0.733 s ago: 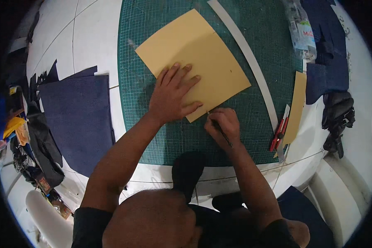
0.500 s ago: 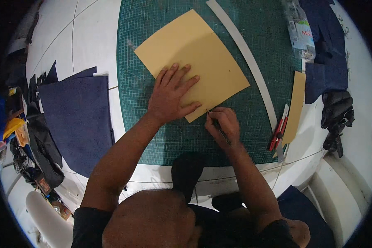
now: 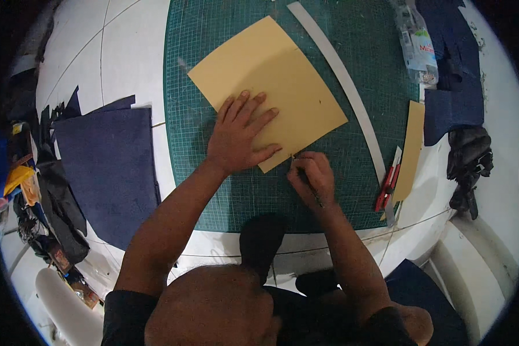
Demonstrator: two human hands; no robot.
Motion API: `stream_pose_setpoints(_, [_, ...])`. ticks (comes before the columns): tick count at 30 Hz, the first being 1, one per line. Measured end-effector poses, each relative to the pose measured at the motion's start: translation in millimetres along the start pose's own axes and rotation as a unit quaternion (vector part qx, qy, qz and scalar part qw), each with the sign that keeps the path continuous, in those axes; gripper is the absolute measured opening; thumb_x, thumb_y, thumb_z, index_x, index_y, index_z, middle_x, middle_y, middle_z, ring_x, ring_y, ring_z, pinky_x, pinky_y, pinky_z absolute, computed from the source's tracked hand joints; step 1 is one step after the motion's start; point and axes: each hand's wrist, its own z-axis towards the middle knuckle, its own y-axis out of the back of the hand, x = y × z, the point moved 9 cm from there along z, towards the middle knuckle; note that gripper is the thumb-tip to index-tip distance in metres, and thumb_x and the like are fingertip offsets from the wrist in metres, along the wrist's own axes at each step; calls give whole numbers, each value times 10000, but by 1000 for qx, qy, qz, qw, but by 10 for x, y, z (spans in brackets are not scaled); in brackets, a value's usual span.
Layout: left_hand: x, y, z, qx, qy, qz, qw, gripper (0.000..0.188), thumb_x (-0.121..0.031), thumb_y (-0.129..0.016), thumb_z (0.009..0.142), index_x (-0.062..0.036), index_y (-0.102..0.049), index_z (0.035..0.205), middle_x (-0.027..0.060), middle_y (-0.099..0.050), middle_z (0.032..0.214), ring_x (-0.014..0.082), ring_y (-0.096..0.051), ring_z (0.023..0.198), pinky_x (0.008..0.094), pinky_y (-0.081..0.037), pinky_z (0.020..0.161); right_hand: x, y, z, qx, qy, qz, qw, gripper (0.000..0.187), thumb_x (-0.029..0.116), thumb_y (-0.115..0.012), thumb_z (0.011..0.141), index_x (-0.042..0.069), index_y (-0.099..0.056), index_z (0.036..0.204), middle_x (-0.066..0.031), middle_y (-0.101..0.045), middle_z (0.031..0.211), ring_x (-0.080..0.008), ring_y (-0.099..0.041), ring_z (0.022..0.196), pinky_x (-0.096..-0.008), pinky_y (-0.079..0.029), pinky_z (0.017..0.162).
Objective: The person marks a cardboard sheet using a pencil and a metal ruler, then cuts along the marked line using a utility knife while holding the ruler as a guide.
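A tan sheet of card [image 3: 282,86] lies at a slant on a green cutting mat [image 3: 236,199]. My left hand [image 3: 242,132] rests flat on the card's near left part, fingers spread, with the thumb pointing toward the near edge. At that near edge my right hand [image 3: 312,176] is closed in a pinch around a thin, dark pen [image 3: 316,197]. Its tip meets the card's edge close to my left thumb, beside a small dark mark. Another short mark shows on the card's right part. My fingers cover most of the pen.
A long metal ruler [image 3: 343,75] lies right of the card. Beside its near end are a red utility knife [image 3: 390,181] and a tan card strip [image 3: 412,150]. A plastic bottle [image 3: 418,49] and dark blue fabric [image 3: 458,106] lie far right; folded blue fabric [image 3: 106,167] lies left.
My right hand and the pen have shifted very slightly along the card's near edge. My left hand and the card stay in place.
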Motion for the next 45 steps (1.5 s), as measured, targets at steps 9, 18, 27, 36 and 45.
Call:
stream_pose_setpoints(9, [23, 8, -27, -9, -11, 4, 1000, 721, -576, -727, 759, -220, -549, 1360, 120, -390, 1501, 363, -316, 1413, 550, -205, 1167, -86, 41, -3, -28, -4, 2, 1000, 233, 16, -753, 758, 40, -596, 928, -140, -650, 935, -283, -652, 857, -416, -520, 763])
stream_pose_setpoints(18, [8, -20, -17, 2, -2, 12, 1000, 703, -599, -688, 787, -218, -550, 1361, 113, -388, 1503, 358, -309, 1414, 547, -187, 1179, -78, 15, -11, -12, -4, 3, 1000, 221, 18, -743, 781, 46, -607, 954, -124, -656, 975, -272, -642, 916, -416, -492, 826])
stream_pose_setpoints(27, [-4, -23, 1, 2, -2, 11, 1000, 703, -601, -688, 782, -211, -557, 1352, 117, -398, 1492, 358, -313, 1411, 556, -186, 1176, -112, 12, -30, -2, -4, -15, 1000, 226, 16, -745, 775, 49, -605, 949, -127, -649, 965, -275, -644, 890, -422, -495, 824])
stream_pose_setpoints(36, [-6, 1, 0, -1, -9, 7, 1000, 694, -600, -676, 796, -205, -558, 1353, 129, -392, 1497, 360, -304, 1417, 549, -178, 1181, -153, 177, 13, -39, -11, 5, 999, 212, -12, -724, 759, 50, -597, 916, -121, -645, 916, -271, -642, 849, -415, -500, 779])
stream_pose_setpoints(45, [2, 1, -13, 11, -2, 3, 1000, 697, -597, -676, 797, -207, -551, 1361, 121, -382, 1505, 359, -296, 1421, 555, -177, 1178, -135, 106, 102, -1, 28, 4, 1000, 231, 0, -744, 730, 49, -595, 899, -112, -645, 944, -272, -632, 888, -399, -491, 771])
